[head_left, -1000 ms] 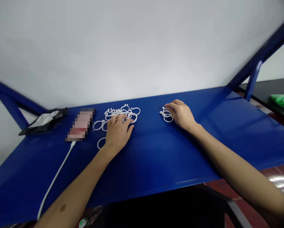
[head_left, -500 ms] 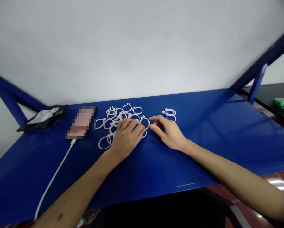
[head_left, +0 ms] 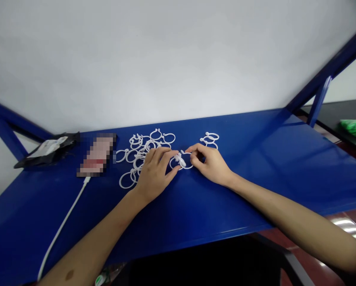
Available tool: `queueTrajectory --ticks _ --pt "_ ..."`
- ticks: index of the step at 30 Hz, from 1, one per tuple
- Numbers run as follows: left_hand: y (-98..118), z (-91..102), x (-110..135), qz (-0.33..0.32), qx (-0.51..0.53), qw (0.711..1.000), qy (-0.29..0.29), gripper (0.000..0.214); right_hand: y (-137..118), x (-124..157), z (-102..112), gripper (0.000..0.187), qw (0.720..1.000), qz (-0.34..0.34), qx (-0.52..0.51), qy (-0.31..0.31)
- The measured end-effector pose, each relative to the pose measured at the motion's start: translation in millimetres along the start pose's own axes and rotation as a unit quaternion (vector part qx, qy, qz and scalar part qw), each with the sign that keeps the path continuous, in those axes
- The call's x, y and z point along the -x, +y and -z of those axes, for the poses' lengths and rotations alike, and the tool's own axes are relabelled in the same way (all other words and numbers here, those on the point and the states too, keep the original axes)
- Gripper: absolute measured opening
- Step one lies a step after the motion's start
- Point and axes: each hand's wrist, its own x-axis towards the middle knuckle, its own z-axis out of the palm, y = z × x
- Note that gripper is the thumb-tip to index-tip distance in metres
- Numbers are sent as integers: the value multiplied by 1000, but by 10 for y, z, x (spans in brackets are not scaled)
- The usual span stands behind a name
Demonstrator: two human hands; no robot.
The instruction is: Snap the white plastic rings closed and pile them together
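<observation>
Between my two hands are white plastic rings (head_left: 187, 167) with small knobbed ends, two of them overlapping. My right hand (head_left: 210, 163) pinches the right side of one ring between thumb and forefinger. The thumb and forefinger of my left hand (head_left: 154, 170) are on either side of the rings' blurred knobbed ends (head_left: 180, 160) and seem to grip them. Under and behind my left hand lies a loose pile of similar rings (head_left: 132, 155), partly hidden by it. Just beyond my right hand, a few more rings (head_left: 212, 136) lie in a small separate group.
A phone (head_left: 97, 155) with a white cable (head_left: 65, 222) lies left on the blue table (head_left: 195, 214). Farther left is a black plastic package (head_left: 48, 149) with a white label. Blue frame bars (head_left: 320, 101) rise at both sides, and a white wall stands behind.
My left thumb and forefinger have spread apart and come round the ring ends. My right fingers have closed on a ring. The view has shifted slightly.
</observation>
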Motion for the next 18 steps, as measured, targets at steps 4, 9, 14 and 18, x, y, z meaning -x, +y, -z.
queueTrajectory --ticks 4,9,14,18 --pt "-13 -5 8 16 10 1000 -14 20 -8 15 10 14 1000 24 6 -11" --pt "-21 16 13 14 7 1000 -16 8 -21 32 16 14 998 45 28 -23" --pt "-89 68 -7 31 -33 999 19 8 -27 25 40 14 996 73 54 -9" --pt "-128 101 -14 35 -71 996 30 6 -17 17 44 14 996 62 70 -3"
